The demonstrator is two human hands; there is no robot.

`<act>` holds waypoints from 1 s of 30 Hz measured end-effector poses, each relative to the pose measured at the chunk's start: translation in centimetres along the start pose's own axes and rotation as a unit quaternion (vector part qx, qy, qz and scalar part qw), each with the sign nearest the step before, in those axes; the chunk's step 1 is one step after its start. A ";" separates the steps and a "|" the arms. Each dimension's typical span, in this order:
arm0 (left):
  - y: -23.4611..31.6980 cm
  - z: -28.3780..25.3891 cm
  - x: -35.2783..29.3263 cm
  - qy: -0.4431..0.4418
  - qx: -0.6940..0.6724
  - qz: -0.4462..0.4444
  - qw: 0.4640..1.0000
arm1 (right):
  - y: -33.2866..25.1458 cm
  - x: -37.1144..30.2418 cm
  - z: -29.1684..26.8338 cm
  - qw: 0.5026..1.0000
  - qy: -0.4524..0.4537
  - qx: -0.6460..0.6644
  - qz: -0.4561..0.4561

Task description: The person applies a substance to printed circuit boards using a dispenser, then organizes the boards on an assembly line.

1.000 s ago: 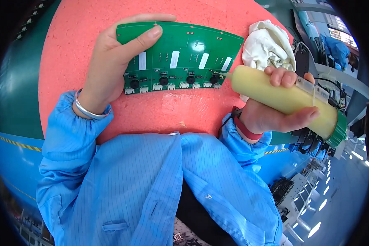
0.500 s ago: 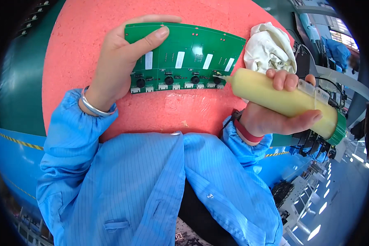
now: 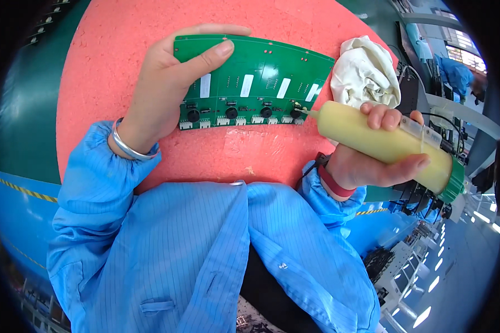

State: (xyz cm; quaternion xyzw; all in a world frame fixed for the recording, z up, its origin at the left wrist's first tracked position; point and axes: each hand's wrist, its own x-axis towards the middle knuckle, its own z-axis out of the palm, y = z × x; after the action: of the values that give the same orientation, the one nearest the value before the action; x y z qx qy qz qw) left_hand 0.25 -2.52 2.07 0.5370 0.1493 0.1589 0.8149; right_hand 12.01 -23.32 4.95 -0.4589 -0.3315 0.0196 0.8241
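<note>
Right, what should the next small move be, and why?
Probably a gentle squeeze of the pale-yellow cylindrical bottle by the right hand: its thin tapered nozzle appears aimed at the rightmost round black component on the green curved circuit board, which the left hand holds.

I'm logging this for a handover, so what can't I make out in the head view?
All in the head view:
Back of the green circuit board: faces away from the camera.
Most fingers of the left hand: hidden behind the board.
Whether the nozzle of the yellow bottle touches the round black part: too small.
Anything under the white cloth: covered by its folds.
Actions of the person in blue: small and blurred.
</note>
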 end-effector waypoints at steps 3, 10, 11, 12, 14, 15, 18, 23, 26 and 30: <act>-0.3 -0.1 0.1 0.002 -0.002 -0.001 1.000 | 0.3 -0.2 -0.2 1.000 0.008 -0.016 0.006; 0.1 0.1 -0.1 0.010 0.012 -0.005 1.000 | 0.2 -0.1 -0.1 0.999 0.016 -0.027 -0.003; 0.1 0.1 0.0 0.012 0.011 -0.006 1.000 | 0.2 -0.1 -0.1 0.999 0.021 -0.030 -0.006; 0.1 0.1 0.0 0.013 0.009 -0.006 1.000 | 0.3 -0.1 -0.1 0.999 0.026 -0.034 -0.008; 0.1 0.0 0.0 0.014 0.008 -0.006 1.000 | 0.3 -0.1 -0.1 0.999 0.031 -0.037 -0.010; 0.1 0.0 0.0 0.015 0.008 -0.006 1.000 | 0.3 -0.2 -0.1 0.999 0.033 -0.040 -0.011; 0.1 -0.1 -0.1 0.016 0.008 -0.006 1.000 | 0.2 -0.3 -0.2 0.998 0.041 -0.050 -0.013; -0.2 -0.3 -0.1 0.012 0.008 0.000 1.000 | -0.2 0.0 -0.2 0.999 0.041 0.027 0.010; -0.3 0.4 -0.1 0.013 -0.002 0.012 1.000 | 0.0 0.1 0.6 0.999 0.030 0.033 0.009; -0.1 1.1 -0.1 0.013 -0.011 0.020 1.000 | 0.2 0.2 1.1 0.999 0.013 0.032 0.010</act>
State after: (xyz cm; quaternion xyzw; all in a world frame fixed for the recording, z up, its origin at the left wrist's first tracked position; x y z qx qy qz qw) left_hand 0.64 -3.51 2.35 0.5288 0.1470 0.1838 0.8155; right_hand 11.63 -22.32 5.25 -0.4355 -0.3154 0.0323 0.8425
